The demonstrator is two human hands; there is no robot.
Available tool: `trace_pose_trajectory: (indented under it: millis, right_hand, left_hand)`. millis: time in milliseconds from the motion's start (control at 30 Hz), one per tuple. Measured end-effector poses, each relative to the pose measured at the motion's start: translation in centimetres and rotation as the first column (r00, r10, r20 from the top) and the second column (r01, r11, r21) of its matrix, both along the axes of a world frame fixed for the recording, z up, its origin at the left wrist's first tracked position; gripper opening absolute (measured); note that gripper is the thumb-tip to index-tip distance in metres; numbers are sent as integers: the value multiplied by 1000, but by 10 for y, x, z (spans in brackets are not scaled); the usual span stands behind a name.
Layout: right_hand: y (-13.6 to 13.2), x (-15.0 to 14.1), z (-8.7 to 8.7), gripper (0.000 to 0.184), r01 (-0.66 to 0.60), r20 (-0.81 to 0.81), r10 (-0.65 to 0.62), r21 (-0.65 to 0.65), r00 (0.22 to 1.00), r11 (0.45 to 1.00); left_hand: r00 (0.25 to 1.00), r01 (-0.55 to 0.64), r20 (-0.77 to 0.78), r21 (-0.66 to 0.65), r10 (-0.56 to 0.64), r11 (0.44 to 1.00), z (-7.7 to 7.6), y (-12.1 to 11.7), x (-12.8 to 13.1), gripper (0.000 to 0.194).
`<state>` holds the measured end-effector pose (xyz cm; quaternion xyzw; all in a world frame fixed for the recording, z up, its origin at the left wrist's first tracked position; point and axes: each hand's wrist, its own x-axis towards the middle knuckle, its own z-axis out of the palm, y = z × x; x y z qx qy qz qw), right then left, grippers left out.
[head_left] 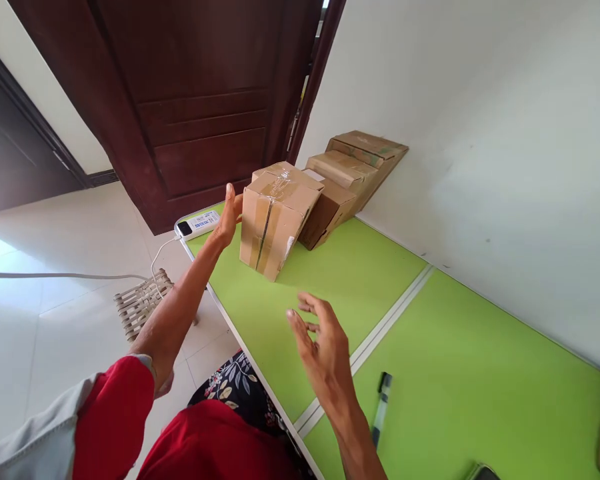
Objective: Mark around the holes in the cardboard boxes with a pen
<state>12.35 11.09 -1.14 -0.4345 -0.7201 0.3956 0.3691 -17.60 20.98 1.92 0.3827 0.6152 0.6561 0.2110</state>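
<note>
A taped cardboard box stands on the green table, nearest of a row. My left hand reaches out with fingers straight and lies flat against the box's left side, holding nothing. My right hand hovers above the table, nearer to me and short of the box. Its fingers are spread and slightly curled, with nothing in them.
More cardboard boxes line up behind the first along the white wall. A white power strip lies at the table's far corner. A pen rests by my right forearm. A wicker stool stands on the floor before a dark wooden door.
</note>
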Motion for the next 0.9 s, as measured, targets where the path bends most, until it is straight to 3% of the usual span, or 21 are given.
trace_pose_trajectory:
  millis: [167, 267, 367, 500, 633, 900]
  right_hand:
    - [60, -55, -12, 105, 72, -61, -70, 31, 996, 997]
    - [82, -73, -8, 110, 112, -84, -106, 73, 991, 991]
    - [83, -70, -5, 111, 153, -107, -144, 84, 984, 985]
    - [60, -34, -3, 108, 215, -190, -221, -48, 957, 975]
    - [24, 14, 6, 88, 158, -167, -194, -204, 967, 966]
    - [-58, 72, 19, 79, 100, -239, -159, -245, 958, 964]
  left_hand:
    - [984, 168, 49, 23, -169, 985, -14, -2, 19, 84]
    - [967, 245, 56, 36, -247, 969, -26, -12, 38, 86]
    - [949, 307, 65, 20, -308, 951, -37, -29, 61, 94]
    - [887, 461, 46, -9, -460, 888, -42, -64, 86, 100]
    - [811, 585, 39, -48, -584, 809, -32, -101, 104, 96]
    - [723, 691, 66, -29, -688, 722, -4, -166, 140, 95]
